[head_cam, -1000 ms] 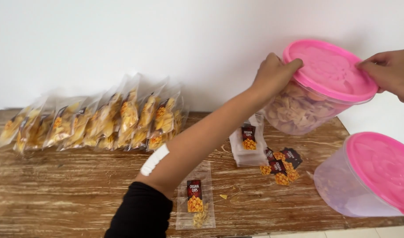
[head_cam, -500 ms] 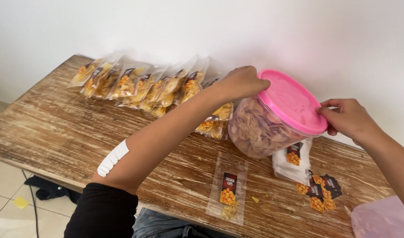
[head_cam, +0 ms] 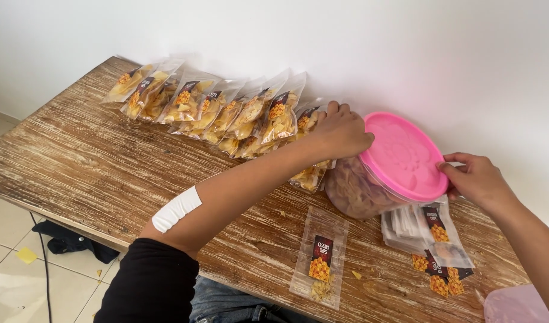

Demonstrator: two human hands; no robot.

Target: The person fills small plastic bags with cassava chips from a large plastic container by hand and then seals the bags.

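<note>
A clear plastic jar [head_cam: 361, 191], filled with pale chips, is seen tilted on the wooden table [head_cam: 95, 173], its mouth closed by a round pink lid [head_cam: 403, 155]. The jar lies at about three o'clock from the middle of the view, near the white wall [head_cam: 406, 54].

The left hand [head_cam: 341, 130] is laid over the lid's rim at its nine o'clock edge, fingers curled down and pressed against the rim. The right hand [head_cam: 475, 177] is set against the lid's rim at its three o'clock edge, thumb and fingers closed in a pinch on the edge. The jar is thus held between both hands. A white plaster strip [head_cam: 176, 209] is worn on the left forearm, above a black sleeve [head_cam: 147, 284].

At ten o'clock from the jar, a row of filled chip pouches [head_cam: 214, 104] is leaned in an overlapping line along the back of the table, the nearest ones touching or hidden behind the left hand. At seven o'clock from the jar, a single flat pouch [head_cam: 320, 257] with a dark label and a few chips in its bottom is laid on the wood, apart from the jar. At five o'clock, a stack of empty pouches [head_cam: 427, 230] is lying just beside the jar, with loose labels [head_cam: 442, 278] scattered below it. A second pink lid's edge [head_cam: 516, 305] is cut off at the lower right corner
</note>
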